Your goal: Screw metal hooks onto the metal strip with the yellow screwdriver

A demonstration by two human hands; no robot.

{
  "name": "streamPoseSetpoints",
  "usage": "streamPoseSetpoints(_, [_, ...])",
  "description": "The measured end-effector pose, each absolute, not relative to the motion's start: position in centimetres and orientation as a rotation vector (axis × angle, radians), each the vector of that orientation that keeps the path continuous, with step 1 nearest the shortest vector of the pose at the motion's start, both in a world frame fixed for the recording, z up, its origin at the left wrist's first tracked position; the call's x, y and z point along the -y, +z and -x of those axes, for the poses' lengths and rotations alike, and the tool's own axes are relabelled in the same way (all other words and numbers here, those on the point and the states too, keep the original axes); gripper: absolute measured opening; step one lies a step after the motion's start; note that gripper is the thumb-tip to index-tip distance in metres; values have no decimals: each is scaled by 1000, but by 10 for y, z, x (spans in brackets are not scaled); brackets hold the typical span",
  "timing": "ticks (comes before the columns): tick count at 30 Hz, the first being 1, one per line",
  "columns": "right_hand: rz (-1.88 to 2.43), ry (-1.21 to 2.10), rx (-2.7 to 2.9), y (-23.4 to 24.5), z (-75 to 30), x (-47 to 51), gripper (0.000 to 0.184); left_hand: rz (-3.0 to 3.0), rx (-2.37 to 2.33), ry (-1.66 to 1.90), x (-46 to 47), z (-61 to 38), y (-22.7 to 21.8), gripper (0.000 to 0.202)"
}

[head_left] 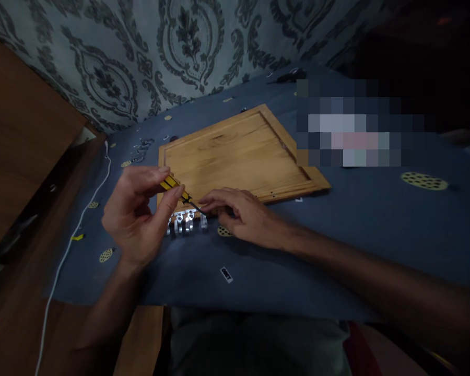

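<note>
My left hand (135,211) pinches a small yellow-and-black screwdriver (176,188) between thumb and fingers, its tip pointing down to the right. The tip meets a metal hook bracket (186,220) at the near corner of a wooden board (235,154). My right hand (241,214) rests on the blue cloth beside the bracket, fingers curled and pressed at the board's near edge next to the screwdriver tip. What lies under those fingertips is hidden.
The board lies on a dark blue patterned cloth (356,224). More metal hooks (141,149) lie past the board's left corner. A white cable (74,230) runs down the left side. A small tag (226,274) lies near me. Patterned wallpaper rises behind.
</note>
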State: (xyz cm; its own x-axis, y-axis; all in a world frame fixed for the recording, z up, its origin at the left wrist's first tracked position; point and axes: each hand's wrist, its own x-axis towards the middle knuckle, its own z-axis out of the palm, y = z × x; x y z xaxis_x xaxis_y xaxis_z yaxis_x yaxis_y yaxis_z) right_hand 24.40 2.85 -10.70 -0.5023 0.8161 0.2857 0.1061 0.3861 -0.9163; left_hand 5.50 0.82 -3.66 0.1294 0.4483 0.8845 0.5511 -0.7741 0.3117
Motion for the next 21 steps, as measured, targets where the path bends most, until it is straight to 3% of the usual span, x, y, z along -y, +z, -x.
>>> streamPoseSetpoints(21, [804,1205,1872,-104,-245,-29,56,2307,1126,-1789,-4,-57,-37,23])
